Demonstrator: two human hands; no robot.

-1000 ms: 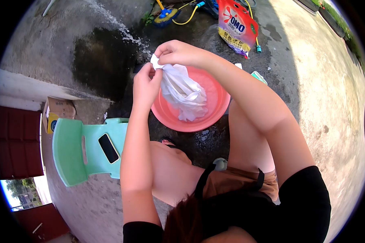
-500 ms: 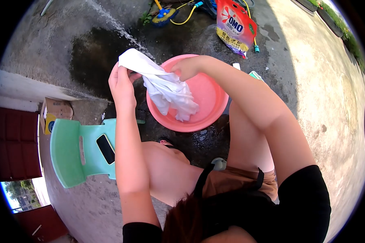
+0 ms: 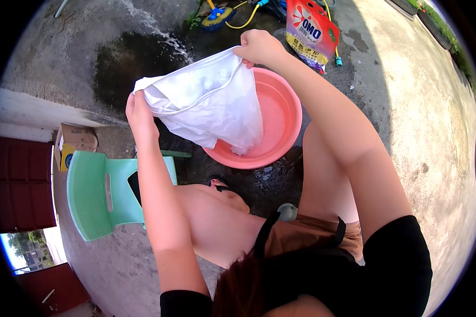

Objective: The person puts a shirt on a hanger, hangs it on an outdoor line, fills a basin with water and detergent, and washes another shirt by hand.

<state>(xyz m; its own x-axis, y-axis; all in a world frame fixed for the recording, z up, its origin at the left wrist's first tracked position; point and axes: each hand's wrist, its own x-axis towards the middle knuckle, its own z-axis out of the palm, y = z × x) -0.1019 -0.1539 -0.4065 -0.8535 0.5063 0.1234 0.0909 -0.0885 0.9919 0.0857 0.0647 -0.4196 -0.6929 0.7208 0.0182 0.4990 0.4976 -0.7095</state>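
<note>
A white cloth garment (image 3: 211, 105), wet-looking at its lower end, is stretched between my two hands; its exact kind I cannot make out. My left hand (image 3: 141, 115) pinches its upper left corner. At the upper right corner, my right hand (image 3: 262, 48) grips the hemmed edge with curled fingers. The garment's lower end hangs into a pink basin (image 3: 286, 113) on the ground in front of me and hides the basin's left part.
A green plastic chair (image 3: 90, 195) with a phone (image 3: 135, 186) on it stands at my left, near a cardboard box (image 3: 78, 138). Beyond the basin are an OMO detergent bag (image 3: 309, 34), a yellow hose (image 3: 247, 21) and a brush head (image 3: 217, 20). The concrete is wet.
My hands have moved apart, the left one outward, the right one up and away from the basin. The bunched garment is now spread wide between them.
</note>
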